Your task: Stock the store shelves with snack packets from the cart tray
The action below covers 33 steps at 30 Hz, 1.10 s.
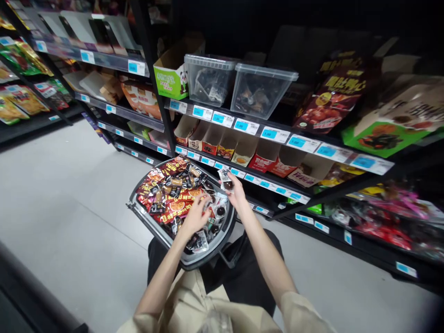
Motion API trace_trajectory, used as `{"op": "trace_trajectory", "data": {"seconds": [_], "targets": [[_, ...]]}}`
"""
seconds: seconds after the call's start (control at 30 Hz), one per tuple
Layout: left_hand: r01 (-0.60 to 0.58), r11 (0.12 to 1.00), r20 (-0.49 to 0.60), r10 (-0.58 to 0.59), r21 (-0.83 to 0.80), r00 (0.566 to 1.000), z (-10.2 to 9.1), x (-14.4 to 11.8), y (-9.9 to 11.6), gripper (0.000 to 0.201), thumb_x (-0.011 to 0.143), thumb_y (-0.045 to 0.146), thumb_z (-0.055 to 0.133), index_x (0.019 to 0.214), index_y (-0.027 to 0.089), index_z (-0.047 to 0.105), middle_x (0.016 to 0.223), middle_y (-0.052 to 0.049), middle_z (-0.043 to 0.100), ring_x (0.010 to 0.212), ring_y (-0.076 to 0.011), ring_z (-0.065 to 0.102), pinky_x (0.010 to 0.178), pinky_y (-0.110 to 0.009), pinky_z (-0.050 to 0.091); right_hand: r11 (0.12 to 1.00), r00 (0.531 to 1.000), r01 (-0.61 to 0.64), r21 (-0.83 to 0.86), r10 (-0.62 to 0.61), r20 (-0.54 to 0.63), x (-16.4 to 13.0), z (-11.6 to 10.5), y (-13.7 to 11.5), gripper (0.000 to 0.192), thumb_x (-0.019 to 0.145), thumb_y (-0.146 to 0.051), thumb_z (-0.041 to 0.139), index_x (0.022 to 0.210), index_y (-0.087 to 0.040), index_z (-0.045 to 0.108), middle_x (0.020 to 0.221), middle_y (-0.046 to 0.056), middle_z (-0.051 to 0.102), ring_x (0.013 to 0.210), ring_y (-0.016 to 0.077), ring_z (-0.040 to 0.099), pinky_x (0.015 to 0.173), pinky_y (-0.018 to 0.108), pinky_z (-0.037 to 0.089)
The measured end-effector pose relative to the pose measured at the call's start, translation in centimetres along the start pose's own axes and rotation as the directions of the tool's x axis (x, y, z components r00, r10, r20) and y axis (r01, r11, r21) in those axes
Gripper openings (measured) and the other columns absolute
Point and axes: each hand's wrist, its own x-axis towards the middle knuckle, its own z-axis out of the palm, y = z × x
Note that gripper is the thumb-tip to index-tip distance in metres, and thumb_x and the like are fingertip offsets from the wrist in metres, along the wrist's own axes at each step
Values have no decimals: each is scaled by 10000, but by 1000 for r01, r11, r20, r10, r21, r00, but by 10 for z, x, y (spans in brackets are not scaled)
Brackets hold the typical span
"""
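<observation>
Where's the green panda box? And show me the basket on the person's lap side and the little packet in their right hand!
Green panda box (171, 82): head view, on its front.
Basket (208, 255): head view, on its near rim.
Little packet (224, 175): head view, on its wrapper.

In my right grip (236, 193) I hold a clear packet (226, 180) with something dark inside, just above the edge of a grey-rimmed basket (208, 255). My left grip (197, 214) is over the heaped packets (173, 207) there, fingers curled; I cannot tell whether it holds one. Before me, two clear tubs (262, 95) stand beside a green panda box (171, 83), above small open boxes (226, 148).
</observation>
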Motion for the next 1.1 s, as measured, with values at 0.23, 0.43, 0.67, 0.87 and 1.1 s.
{"op": "trace_trajectory", "data": {"seconds": [0.23, 0.43, 0.67, 0.87, 1.1], "targets": [[192, 752, -292, -459, -631, 839, -37, -15, -38, 636, 1024, 441, 495, 1569, 275, 213, 1286, -138, 637, 1093, -256, 724, 913, -421, 619, 965, 997, -75, -252, 81, 13, -3, 6, 16, 414, 666, -467, 853, 944, -205, 692, 768, 37, 755, 544, 214, 707, 286, 213, 291], [169, 659, -211, -456, -733, 864, -31, -22, -42, 457, 1011, 513, 480, 1374, 237, 515, 1407, -163, 573, 1004, -288, 759, 829, -459, 648, 907, 979, -108, -407, 169, 117, -8, 10, 33, 537, 708, -433, 840, 1180, -322, 610, 740, -45, 716, 455, 181, 665, 305, 204, 316], [157, 758, -229, -377, -633, 897, -29, -23, -46, 542, 930, 429, 660, 1403, 246, 468, 1511, -165, 477, 1098, -295, 729, 907, -452, 625, 896, 939, -34, -443, 181, 294, -6, 6, 44, 377, 740, -409, 829, 1075, -248, 761, 925, 20, 760, 630, 162, 692, 516, 242, 517], [175, 820, -284, -378, -545, 881, -30, -23, -50, 502, 921, 404, 670, 1357, 218, 505, 1454, -162, 536, 1171, -283, 684, 943, -407, 602, 842, 908, 156, -517, 84, 410, -9, 5, 45, 558, 622, -298, 917, 1153, -253, 752, 1147, 42, 753, 995, 216, 685, 853, 316, 575], [122, 728, -287, -411, -675, 865, -31, -21, -49, 506, 843, 331, 759, 1292, 236, 545, 1434, -126, 532, 1170, -279, 677, 945, -437, 602, 795, 839, 190, -576, 174, 516, -9, 1, 45, 679, 566, -305, 947, 1210, -239, 744, 1222, 58, 735, 1098, 260, 677, 1002, 378, 528]]}}
